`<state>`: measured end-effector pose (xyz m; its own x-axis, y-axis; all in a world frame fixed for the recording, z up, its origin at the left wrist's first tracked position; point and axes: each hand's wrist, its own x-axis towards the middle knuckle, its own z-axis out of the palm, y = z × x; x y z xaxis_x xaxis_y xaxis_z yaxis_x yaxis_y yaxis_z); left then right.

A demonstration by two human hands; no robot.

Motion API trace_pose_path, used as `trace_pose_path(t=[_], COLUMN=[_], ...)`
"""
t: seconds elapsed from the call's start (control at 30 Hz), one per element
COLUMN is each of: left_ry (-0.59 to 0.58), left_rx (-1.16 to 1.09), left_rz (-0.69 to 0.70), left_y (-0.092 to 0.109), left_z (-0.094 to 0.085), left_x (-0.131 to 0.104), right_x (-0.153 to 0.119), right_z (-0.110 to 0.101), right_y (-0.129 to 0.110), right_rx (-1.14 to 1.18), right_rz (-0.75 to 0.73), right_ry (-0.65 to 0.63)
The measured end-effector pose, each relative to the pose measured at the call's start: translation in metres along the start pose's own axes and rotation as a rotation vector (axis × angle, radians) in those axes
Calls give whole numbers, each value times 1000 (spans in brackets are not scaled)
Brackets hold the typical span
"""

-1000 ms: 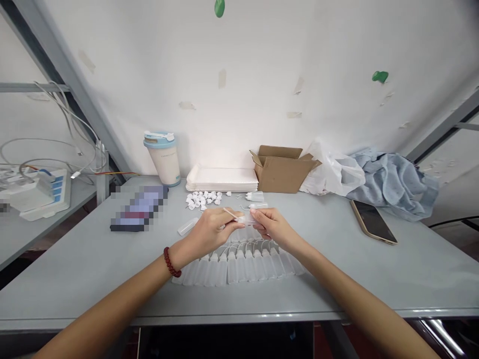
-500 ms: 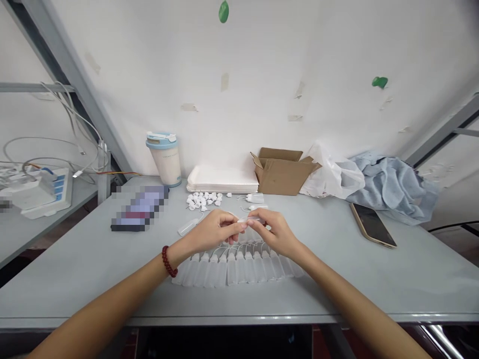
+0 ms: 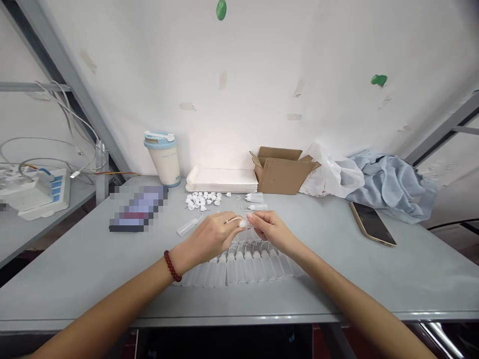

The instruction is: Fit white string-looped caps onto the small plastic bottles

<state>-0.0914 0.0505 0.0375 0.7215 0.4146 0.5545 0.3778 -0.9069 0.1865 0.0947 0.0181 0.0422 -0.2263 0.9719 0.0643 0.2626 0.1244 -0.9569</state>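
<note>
My left hand (image 3: 213, 232), a red bead bracelet at its wrist, is closed at the white cap (image 3: 243, 224) of a small plastic bottle. A thin white strap loops over its fingers. My right hand (image 3: 272, 227) pinches the clear bottle (image 3: 250, 224), whose body is mostly hidden by the fingers. Below both hands lies a row of translucent squeeze bottles (image 3: 249, 269) with white caps and looped straps; another row behind is partly covered. A single bottle (image 3: 187, 227) lies left of my left hand. Two more bottles (image 3: 256, 198) lie beyond the hands, near loose white caps (image 3: 202, 200).
Along the wall stand a cup (image 3: 163, 159), a stack of white trays or sheets (image 3: 224, 180), a cardboard box (image 3: 280, 177), a plastic bag (image 3: 333, 174) and blue cloth (image 3: 392, 184). Phones lie left (image 3: 140, 209) and right (image 3: 372, 224). A power strip (image 3: 58, 192) sits far left.
My left hand has turned over, its back now facing up, and the white cap and strap have come into view. My right hand stays almost in place on the bottle.
</note>
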Motion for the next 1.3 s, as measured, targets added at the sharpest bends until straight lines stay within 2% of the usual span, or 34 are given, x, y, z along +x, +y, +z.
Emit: trace_pose_path(t=[0.07, 0.23, 0.4, 0.5, 0.7, 0.9, 1.0, 1.1, 1.2, 1.3], left_ry=[-64, -252, -301, -234, -22, 29, -18, -93, -150, -219], left_rx=[-111, -484, -670, -565, -96, 236, 243, 147, 124, 261], left_rz=[-99, -426, -523, -446, -31, 160, 132, 31, -120, -269], left_y=[1, 3, 5, 9, 9, 10, 10, 1, -17, -41], left_z=[-5, -15, -16, -16, -7, -3, 0, 0, -8, -17], left_x=[4, 11, 11, 11, 5, -1, -1, 1, 3, 1], right_x=[-1, -5, -7, -6, -3, -2, 1, 5, 12, 20], right_z=[0, 1, 3, 4, 2, 1, 0, -3, -13, -29], right_y=[0, -1, -1, -2, -2, -3, -2, 2, 10, 21], right_rx=[-32, -248, -299, -258, -128, 32, 130, 175, 128, 9], right_rz=[-29, -213, -301, -264, -111, -11, 79, 111, 65, 13], right_ry=[27, 88, 114, 120, 83, 31, -21, -46, 67, 219])
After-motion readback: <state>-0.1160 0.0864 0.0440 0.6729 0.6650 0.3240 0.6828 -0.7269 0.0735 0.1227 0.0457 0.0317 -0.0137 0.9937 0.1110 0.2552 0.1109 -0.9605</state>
